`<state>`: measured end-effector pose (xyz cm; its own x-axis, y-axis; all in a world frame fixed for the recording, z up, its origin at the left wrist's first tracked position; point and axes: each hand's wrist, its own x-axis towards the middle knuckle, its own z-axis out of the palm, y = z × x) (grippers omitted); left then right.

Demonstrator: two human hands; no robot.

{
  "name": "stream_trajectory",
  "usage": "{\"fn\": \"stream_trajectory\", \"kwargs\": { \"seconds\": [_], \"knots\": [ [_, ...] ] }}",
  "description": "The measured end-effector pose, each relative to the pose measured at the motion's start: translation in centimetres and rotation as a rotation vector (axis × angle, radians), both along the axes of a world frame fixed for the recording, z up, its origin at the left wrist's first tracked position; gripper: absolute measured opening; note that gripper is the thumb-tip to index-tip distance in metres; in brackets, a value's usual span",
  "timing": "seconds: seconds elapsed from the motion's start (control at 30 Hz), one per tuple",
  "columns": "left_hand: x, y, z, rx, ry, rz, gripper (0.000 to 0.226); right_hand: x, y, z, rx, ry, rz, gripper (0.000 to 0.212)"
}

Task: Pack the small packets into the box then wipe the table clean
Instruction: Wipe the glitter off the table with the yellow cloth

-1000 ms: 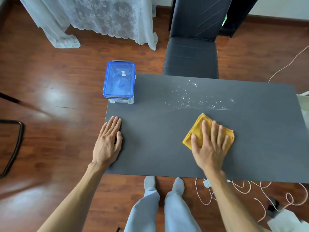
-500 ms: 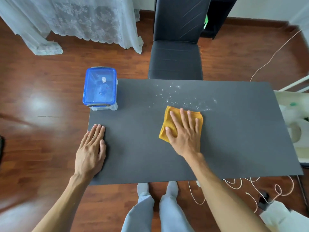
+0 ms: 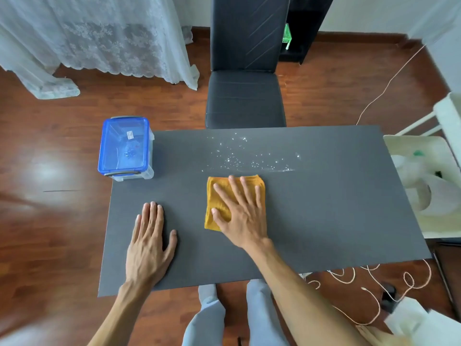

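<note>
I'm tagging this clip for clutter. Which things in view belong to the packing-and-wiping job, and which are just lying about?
Job:
yellow cloth under the right hand
left hand flat on the table
white specks
blue-lidded box

Lying about:
black chair
cables on the floor
lace curtain

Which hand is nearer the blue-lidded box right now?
Left. The left hand lies flat on the table, near its left edge, below the blue-lidded box. The right hand presses the yellow cloth mid-table, farther right.
</note>
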<state>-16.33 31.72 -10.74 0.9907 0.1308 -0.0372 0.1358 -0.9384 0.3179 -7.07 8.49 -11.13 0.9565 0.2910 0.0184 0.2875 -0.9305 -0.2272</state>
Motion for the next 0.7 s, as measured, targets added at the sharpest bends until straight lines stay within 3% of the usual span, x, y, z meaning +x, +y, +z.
{"fn": "stream_trajectory", "kwargs": {
  "seconds": [0.07, 0.17, 0.23, 0.33, 0.5, 0.6, 0.7],
  "knots": [
    [0.8, -2.6, 0.0, -0.003, 0.0, -0.029, 0.072, 0.9, -5.6, 0.0, -0.06, -0.023, -0.2, 0.064],
    [2.4, -5.9, -0.1, 0.003, -0.003, -0.082, 0.071, -2.7, -13.0, -0.1, -0.105, -0.038, -0.331, 0.068],
    [3.6, -7.7, -0.1, 0.015, 0.006, -0.101, 0.071, -7.1, -13.5, -0.5, -0.099, -0.029, -0.334, 0.07],
    [4.8, -9.8, 0.1, 0.021, 0.032, -0.07, 0.067, -10.0, -9.9, -1.0, -0.024, 0.023, -0.17, 0.072],
    [6.4, -10.8, 0.0, 0.06, 0.038, -0.028, 0.067, 1.5, -8.9, -0.2, 0.047, -0.006, 0.088, 0.064],
    [6.8, -11.5, -0.1, 0.062, 0.054, 0.028, 0.073, 6.2, -15.2, 0.2, -0.055, -0.023, -0.067, 0.062],
    [7.3, -11.9, -0.1, 0.074, 0.06, 0.055, 0.077, 3.9, -22.6, 0.2, -0.126, -0.026, -0.262, 0.066]
  ]
}}
